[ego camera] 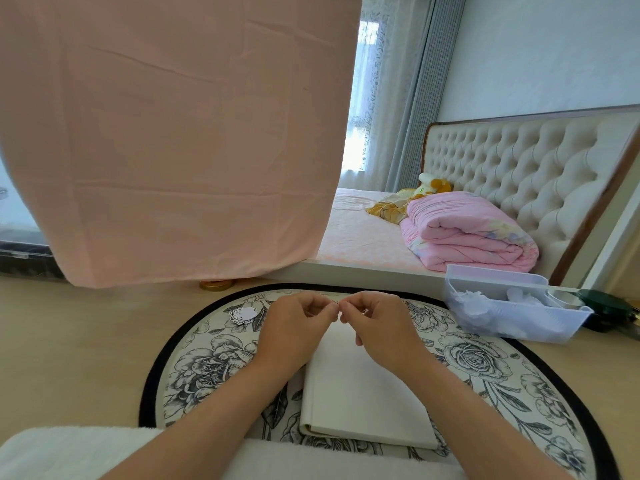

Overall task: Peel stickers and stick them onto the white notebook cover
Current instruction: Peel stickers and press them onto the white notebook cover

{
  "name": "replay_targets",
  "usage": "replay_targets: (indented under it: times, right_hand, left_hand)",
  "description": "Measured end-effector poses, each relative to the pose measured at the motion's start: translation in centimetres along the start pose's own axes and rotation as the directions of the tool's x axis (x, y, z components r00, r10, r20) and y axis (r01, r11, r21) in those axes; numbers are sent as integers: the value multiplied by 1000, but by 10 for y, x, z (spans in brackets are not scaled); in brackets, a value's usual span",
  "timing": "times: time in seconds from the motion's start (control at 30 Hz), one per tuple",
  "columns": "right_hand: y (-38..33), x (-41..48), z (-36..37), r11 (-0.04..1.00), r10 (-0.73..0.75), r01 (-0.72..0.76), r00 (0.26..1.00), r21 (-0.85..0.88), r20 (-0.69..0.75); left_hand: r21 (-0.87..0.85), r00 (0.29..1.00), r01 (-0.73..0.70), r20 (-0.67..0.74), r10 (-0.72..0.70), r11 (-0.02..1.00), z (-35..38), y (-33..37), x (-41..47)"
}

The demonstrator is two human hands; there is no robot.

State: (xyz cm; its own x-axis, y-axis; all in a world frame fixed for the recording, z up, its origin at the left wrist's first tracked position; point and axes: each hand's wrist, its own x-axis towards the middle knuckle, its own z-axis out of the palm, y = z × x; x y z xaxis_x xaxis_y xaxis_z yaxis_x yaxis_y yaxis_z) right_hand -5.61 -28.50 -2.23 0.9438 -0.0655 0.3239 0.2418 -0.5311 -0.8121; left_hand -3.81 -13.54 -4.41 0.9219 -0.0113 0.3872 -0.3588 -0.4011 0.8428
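Two hands meet fingertip to fingertip above the far edge of the white notebook (363,393). The left hand (294,327) and right hand (381,327) both have curled fingers, thumb and forefinger drawn together. Whatever sits between them is too small to make out, so I cannot tell if either grips anything. The notebook, smooth and closed, lies mid-way on a round floral mat (485,362) with a black border, its far corners hidden by the hands. One cartoon sticker (242,314) lies flat on the mat at ten o'clock from the notebook. At two o'clock, a translucent plastic bin (540,327) holds blurred white bits.
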Motion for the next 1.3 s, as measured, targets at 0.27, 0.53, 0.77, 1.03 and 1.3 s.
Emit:
replay_targets:
  times: [0.27, 0.53, 0.77, 1.03, 1.3]
  right_hand:
    - [0, 1, 1, 1000, -10, 10, 1000, -4, 11]
    - [0, 0, 1, 997, 21, -23, 999, 79, 24]
    - [0, -1, 1, 958, 123, -148, 986, 247, 117]
    - [-3, 2, -9, 912, 101, -158, 981, 378, 166]
    - [1, 12, -28, 861, 160, -210, 976, 463, 145]
  left_hand:
    - [55, 998, -45, 57, 42, 997, 3, -7, 3]
    - [54, 995, -76, 72, 72, 996, 4, -7, 3]
    - [31, 990, -101, 101, 98, 994, 4, -3, 2]
    - [-64, 983, -115, 136, 123, 991, 4, 6, 1]
    - [-222, 987, -36, 143, 69, 974, 13, 19, 12]
